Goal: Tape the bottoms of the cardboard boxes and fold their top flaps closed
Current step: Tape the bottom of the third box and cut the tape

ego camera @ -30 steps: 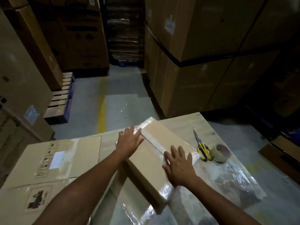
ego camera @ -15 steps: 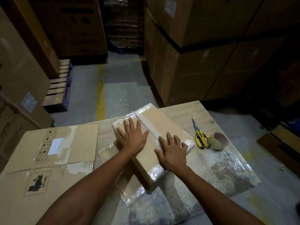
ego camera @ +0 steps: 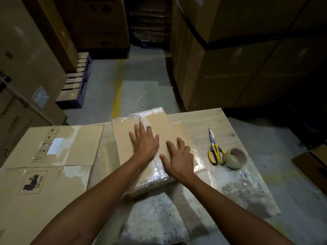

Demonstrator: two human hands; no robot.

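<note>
Both my hands lie flat and ungripping on the box [ego camera: 123, 138], left hand [ego camera: 144, 143] and right hand [ego camera: 178, 158] astride its near-to-far taped seam [ego camera: 141, 119].

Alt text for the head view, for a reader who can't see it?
Left hand and right hand press flat on a taped cardboard box on a table. Yellow-handled scissors and a tape roll lie to its right.

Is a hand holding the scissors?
No, the scissors lie beside the tape roll; the left hand and right hand rest flat on the box.
</note>
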